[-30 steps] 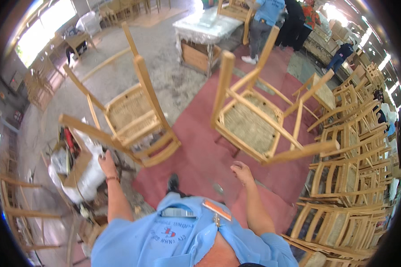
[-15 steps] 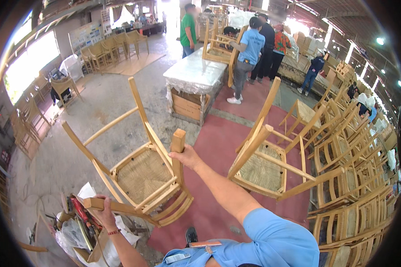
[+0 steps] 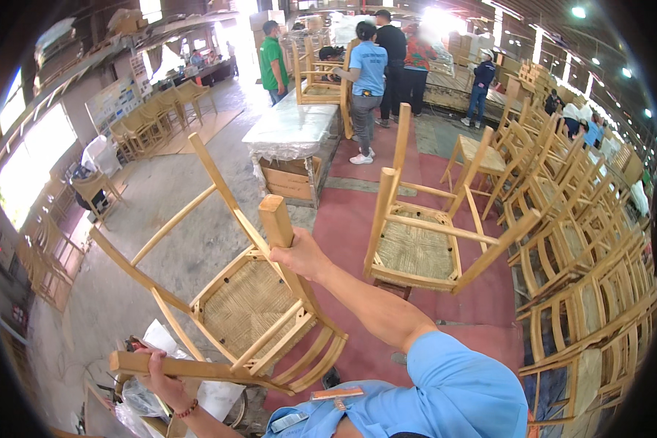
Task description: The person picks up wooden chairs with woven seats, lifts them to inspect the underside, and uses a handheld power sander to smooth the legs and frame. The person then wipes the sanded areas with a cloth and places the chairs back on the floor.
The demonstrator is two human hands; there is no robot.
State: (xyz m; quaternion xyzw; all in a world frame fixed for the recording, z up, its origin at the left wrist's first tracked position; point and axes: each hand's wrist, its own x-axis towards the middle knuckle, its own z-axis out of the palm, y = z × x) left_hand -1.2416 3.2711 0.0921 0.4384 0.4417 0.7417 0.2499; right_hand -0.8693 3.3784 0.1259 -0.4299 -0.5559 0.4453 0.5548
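An upside-down wooden chair [image 3: 244, 310] with a woven seat hangs tilted in front of me, its underside toward me. Around one of its legs, near the squared end, my right hand [image 3: 304, 253] is closed. My left hand [image 3: 160, 378] grips another leg lower down, by its end. The curved back slats point down toward my body. To the right, apart from my hands, a second upturned wooden chair [image 3: 416, 247] shows its woven seat and raised legs; what it rests on is mostly hidden.
Stacked wooden chairs [image 3: 580, 292] line the right side. Ahead stands a plastic-wrapped table [image 3: 292, 131], with people beyond it. A box of tools and plastic bags [image 3: 142, 398] sits at lower left. Red matting [image 3: 343, 219] covers part of the concrete floor.
The held chair has shifted slightly right and down in view, both hands still on its legs. My view has turned, so the second chair and the people appear farther left.
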